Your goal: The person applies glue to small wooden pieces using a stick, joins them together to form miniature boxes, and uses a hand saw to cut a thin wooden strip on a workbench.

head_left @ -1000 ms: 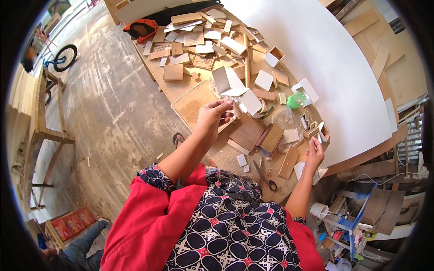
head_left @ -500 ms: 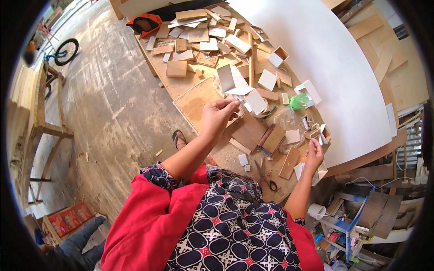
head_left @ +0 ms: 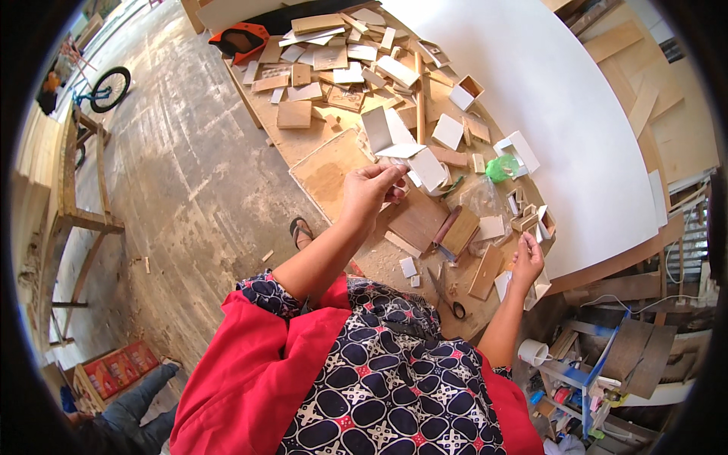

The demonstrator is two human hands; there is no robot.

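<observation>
My left hand (head_left: 370,196) is raised over the near part of the work table, thumb and fingertips pinched together. Whatever it may hold is too small to make out. Just beyond it stand joined white panels (head_left: 390,135) and a white block (head_left: 428,168). My right hand (head_left: 528,262) is also pinched, at the right side of the table, and anything in it is hidden. Near its fingertips lie small wooden pieces (head_left: 523,221). Between the hands are a brown wooden board (head_left: 418,220), a light wood block (head_left: 460,230) and scissors (head_left: 456,309).
Many wood offcuts (head_left: 331,58) are heaped at the table's far end, beside an orange-handled saw (head_left: 241,41). A green plastic bag (head_left: 500,168) lies near a large white sheet (head_left: 576,144). At left stands a wooden frame (head_left: 91,220); a person's leg (head_left: 136,402) shows lower left.
My left hand has shifted very slightly to the right, still pinched. The right hand and the pieces on the table look the same.
</observation>
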